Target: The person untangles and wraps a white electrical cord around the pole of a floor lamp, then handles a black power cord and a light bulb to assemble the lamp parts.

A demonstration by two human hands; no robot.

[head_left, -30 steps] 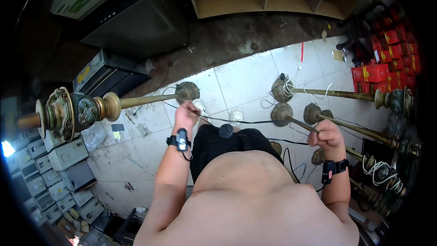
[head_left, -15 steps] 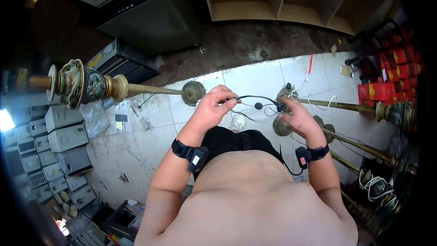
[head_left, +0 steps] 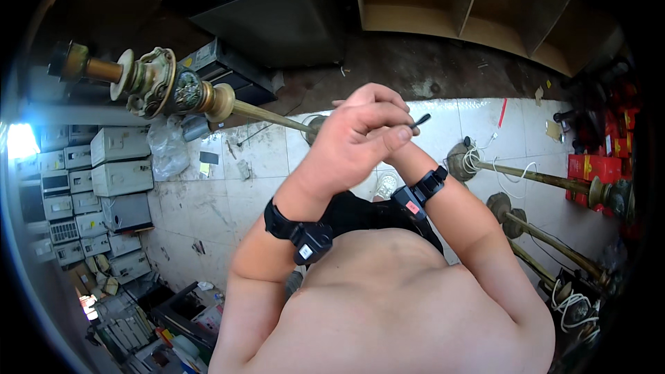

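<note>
My left hand (head_left: 357, 135) is raised in front of me, its fingers closed with thumb and fingertips together. A short black piece of cord (head_left: 420, 121) pokes out beside the thumb tip; the rest of it is hidden. Behind the left hand, my right hand (head_left: 400, 150) crosses over, so that only its wrist side and a sliver of fingertip show. What its fingers do is hidden. Beyond the hands, to the left, stands an ornate brass-coloured lamp stand (head_left: 185, 90) with a slim pole.
More lamp stands on round bases (head_left: 463, 161) stand at the right, with a loose white cord (head_left: 516, 179). Red boxes (head_left: 594, 167) are piled at the far right. Grey-white computer cases (head_left: 121, 170) stack up at the left. A wooden shelf (head_left: 415, 21) stands ahead.
My hands have come together and risen; the right one has moved left, behind the left one. The looped black cord that stretched between them no longer shows, apart from a short end. The view has shifted.
</note>
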